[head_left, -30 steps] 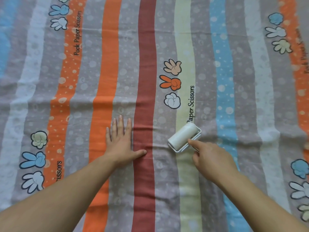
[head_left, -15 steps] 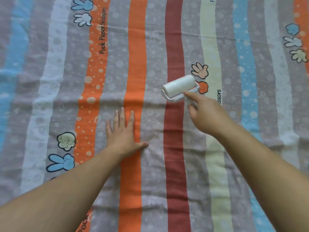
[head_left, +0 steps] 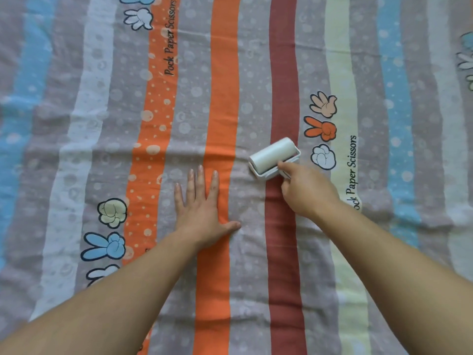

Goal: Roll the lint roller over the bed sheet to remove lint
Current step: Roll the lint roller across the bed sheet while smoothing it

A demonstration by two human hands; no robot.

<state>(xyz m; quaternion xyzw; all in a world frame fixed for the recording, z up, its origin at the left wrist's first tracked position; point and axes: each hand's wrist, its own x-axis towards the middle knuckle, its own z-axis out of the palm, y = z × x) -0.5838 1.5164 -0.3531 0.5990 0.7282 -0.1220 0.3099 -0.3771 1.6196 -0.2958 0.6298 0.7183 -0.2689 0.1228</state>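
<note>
since half a second ago you have drawn the lint roller (head_left: 273, 156) back toward yourself along the dark red stripe (head_left: 284, 85), from level with the orange scissors print (head_left: 320, 129) to level with the white fist print (head_left: 323, 157); your left hand (head_left: 202, 208) has stayed put.

head view: the white roller lies tilted on the bed sheet (head_left: 245, 73), across the dark red stripe. your right hand (head_left: 307, 190) is curled round the handle (head_left: 286, 175), which is mostly hidden, with the forefinger (head_left: 284, 166) stretched onto the roller's frame. your left hand lies flat, fingers straight, holding nothing, on the orange stripe (head_left: 222, 98) left of the dark red stripe. right of the dark red stripe, on the pale yellow band (head_left: 340, 73), black script (head_left: 352, 170) reads "paper scissors", its first word partly covered by your wrist. far left of that stripe, the full "pock paper scissors" (head_left: 171, 39) runs up a dotted orange band (head_left: 153, 98).
</note>
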